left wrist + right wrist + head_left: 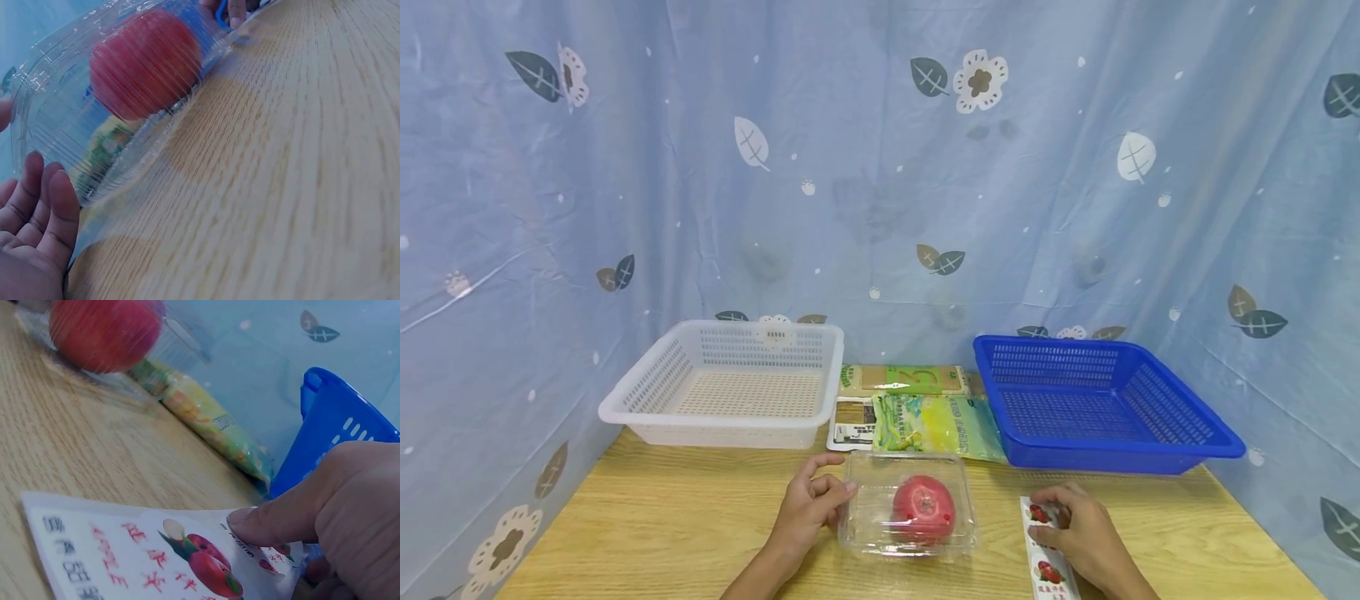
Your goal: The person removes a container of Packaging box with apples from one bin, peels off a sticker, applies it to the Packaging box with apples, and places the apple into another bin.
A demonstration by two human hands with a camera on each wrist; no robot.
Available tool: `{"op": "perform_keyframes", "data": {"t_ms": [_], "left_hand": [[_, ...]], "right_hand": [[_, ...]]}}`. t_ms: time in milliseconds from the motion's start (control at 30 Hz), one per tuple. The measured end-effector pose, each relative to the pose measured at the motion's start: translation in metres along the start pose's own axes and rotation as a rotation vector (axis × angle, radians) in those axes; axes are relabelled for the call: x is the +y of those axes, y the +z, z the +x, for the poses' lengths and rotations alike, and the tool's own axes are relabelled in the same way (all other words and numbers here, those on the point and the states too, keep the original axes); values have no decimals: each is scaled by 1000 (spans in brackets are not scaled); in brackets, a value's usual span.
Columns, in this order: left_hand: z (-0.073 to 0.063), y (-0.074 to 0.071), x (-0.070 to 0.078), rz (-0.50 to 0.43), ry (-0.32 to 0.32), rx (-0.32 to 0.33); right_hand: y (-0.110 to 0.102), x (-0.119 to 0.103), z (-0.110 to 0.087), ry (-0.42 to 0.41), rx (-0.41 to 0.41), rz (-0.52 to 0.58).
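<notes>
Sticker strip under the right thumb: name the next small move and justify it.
I'd likely peel one label from the sticker strip: the right hand pinches it, it reads "APPLE", and the clear box holding the red apple shows no label on top.

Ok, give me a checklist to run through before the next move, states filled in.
1. Round red apple inside the clear plastic box: ok.
2. Left hand at the box: ok, touching its left side.
3. Right hand on the long white strip printed with red apples: ok, thumb on its printed face.
4. Box fully fastened: cannot tell, its transparent edges are hard to read.
5. Printed label on the box: not ok, none shows there.
6. Strip apart from the box: ok, bare pale wooden table shows between them.
</notes>
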State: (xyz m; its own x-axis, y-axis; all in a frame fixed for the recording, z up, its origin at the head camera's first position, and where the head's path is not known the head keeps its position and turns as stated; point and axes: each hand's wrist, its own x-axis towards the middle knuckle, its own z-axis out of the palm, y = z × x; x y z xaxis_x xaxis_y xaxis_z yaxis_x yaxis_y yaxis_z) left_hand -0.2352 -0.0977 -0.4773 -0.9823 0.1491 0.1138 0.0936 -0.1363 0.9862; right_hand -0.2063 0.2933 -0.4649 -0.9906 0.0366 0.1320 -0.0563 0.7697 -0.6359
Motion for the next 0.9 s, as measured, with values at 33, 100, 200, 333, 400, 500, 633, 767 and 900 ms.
{"op": "perform_keyframes", "data": {"t_ms": [33, 100, 200, 333, 400, 500, 633, 767, 900], "left_hand": [[0, 0, 0, 0, 4, -1], [0, 1, 0, -1, 4, -4], [-1, 2, 0, -1, 2, -3], [-1, 2, 1, 1, -4, 6], [-1, 1, 2, 2, -5, 8], [-1, 1, 1, 5, -8, 8], [-1, 1, 1, 11, -7, 7], [-1, 1, 1, 10, -3, 5], [-1, 0, 1, 8, -6, 6]], "right_hand": [[0, 0, 0, 4, 2, 0], [0, 0, 0, 19, -1, 10], [2, 0, -1, 32, 5, 36], [6, 0, -1, -4, 44, 92], [10, 0, -2, -43, 76, 112], [12, -2, -3, -64, 111, 118], [13, -5, -5, -54, 131, 93], [14, -6, -5, -66, 146, 85], [14, -5, -4, -69, 170, 70]]}}
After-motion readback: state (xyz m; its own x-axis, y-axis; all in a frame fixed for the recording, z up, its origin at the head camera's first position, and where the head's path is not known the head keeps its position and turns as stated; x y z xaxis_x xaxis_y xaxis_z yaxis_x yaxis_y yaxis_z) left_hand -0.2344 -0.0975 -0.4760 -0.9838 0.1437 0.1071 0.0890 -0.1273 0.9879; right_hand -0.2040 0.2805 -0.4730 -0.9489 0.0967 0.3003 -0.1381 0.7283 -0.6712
